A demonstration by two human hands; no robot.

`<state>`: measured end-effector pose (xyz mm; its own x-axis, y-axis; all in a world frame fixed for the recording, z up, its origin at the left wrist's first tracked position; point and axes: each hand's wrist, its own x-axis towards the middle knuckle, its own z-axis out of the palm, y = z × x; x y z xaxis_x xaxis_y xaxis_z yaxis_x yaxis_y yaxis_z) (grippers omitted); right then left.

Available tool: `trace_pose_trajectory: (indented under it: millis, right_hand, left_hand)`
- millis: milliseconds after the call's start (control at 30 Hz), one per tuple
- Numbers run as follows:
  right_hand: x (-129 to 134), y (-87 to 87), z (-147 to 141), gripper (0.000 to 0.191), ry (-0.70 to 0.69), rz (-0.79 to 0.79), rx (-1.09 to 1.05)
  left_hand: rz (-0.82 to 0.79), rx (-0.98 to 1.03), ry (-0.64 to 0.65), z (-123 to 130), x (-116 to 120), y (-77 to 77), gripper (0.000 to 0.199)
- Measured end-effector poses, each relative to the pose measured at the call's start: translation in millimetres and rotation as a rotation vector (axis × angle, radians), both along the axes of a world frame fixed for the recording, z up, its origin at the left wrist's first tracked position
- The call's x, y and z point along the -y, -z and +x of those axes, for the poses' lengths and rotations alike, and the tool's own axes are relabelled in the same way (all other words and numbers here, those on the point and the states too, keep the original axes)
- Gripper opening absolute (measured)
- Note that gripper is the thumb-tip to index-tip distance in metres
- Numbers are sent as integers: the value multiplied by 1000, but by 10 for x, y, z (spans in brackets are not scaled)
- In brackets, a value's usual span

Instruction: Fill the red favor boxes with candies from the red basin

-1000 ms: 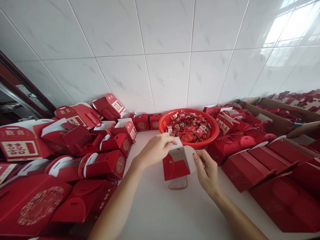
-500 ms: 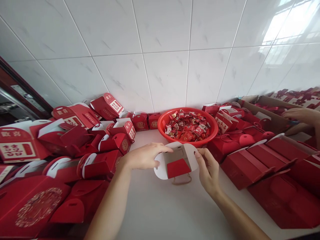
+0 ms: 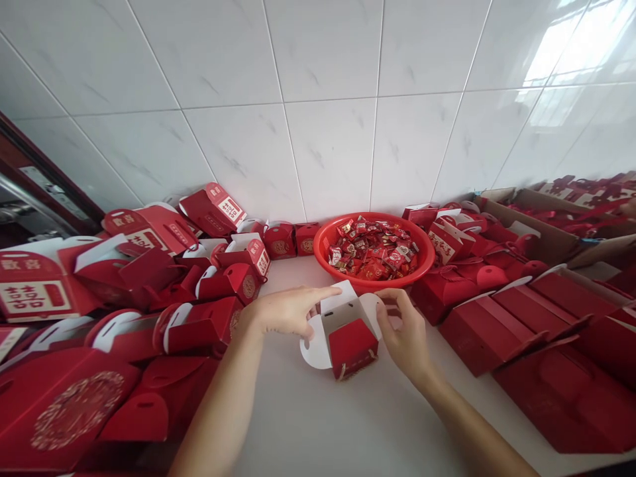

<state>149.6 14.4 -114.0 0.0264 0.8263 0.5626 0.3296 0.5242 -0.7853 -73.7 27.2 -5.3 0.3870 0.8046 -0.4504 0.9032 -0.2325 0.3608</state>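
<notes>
A small red box (image 3: 354, 344) with white inner flaps spread stands on the pale table (image 3: 308, 424) between my hands, its top open and a cord at its near side. My left hand (image 3: 293, 313) is at the box's left side, thumb by the left flap and index finger stretched over the back flap, fingers apart. My right hand (image 3: 403, 331) is at the right flap, with the thumb against it and the fingers bent around its edge. Just behind the box is a round red basket (image 3: 325, 265) filled with wrapped sweets (image 3: 372, 250).
Many red boxes (image 3: 193, 328) crowd the left side. More closed red boxes (image 3: 511, 318) stand at the right, with cardboard cartons (image 3: 517, 225) behind them. A white tiled wall (image 3: 328, 152) rises at the back.
The box has tipped upright and lowered, showing its red front. Its flaps have spread wider, and my right hand has moved slightly inward. The other person's hand at the far right has mostly left view.
</notes>
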Motion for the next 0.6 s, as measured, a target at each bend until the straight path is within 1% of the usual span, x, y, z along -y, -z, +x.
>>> trace_pose_trajectory:
  millis: [67,100,133,200,267,333,400,500,533,600]
  right_hand:
    - [-10,-2,19,22,14,189,120]
    - [-17,-2,28,30,-9,272,181]
    - [-23,0,35,35,-49,335,237]
    - [-32,14,42,41,-143,383,313]
    - [-32,31,43,40,-206,351,333]
    - [-18,30,47,36,-252,269,311]
    - [7,-4,63,30,-308,167,246]
    - [48,-106,103,18,-404,18,82]
    - [57,-140,116,21,-445,-8,30]
    - [62,-187,135,32,-518,-25,-32]
  left_hand:
    - [7,0,19,15,-4,3,101]
    - [8,4,27,21,-3,2,100]
    - [7,9,33,25,-1,0,100]
    - [-1,13,41,26,4,-1,99]
    - [-7,13,39,19,6,5,99]
    - [-5,18,31,3,5,16,99]
    - [-4,24,25,-16,4,26,99]
    - [-2,32,18,-36,4,21,100]
    - [1,35,13,-40,4,14,99]
    - [4,41,0,-45,2,-3,99]
